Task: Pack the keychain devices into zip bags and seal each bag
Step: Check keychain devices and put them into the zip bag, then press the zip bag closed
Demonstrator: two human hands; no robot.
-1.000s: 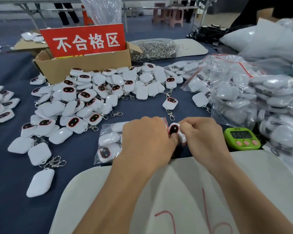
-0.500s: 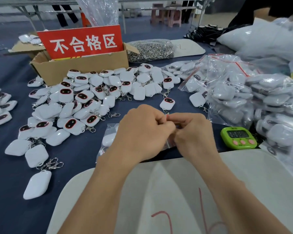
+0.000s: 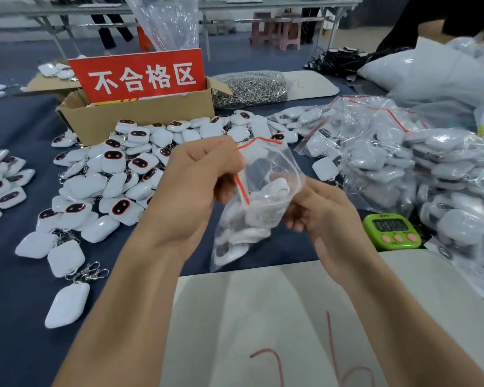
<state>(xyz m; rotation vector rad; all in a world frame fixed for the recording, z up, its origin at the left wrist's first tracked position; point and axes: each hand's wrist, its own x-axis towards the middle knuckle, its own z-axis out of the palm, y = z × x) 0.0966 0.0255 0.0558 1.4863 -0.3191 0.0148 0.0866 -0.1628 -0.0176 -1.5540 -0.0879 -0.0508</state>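
We are holding bag (image 3: 263, 191) between hands above tabletop (image 3: 17, 303): left hand (image 3: 196, 185) pinching zip strip (image 3: 242, 188) at gaping mouth, right hand (image 3: 322, 210) gripping side. Bag hanging upright, mouth up, devices (image 3: 246, 233) lying low.

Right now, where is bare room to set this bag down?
The white board nearest you is bare. Blue cloth shows between the loose keychain devices and the green timer, under the zip bag. Crowded: that pile left, packed bags right.
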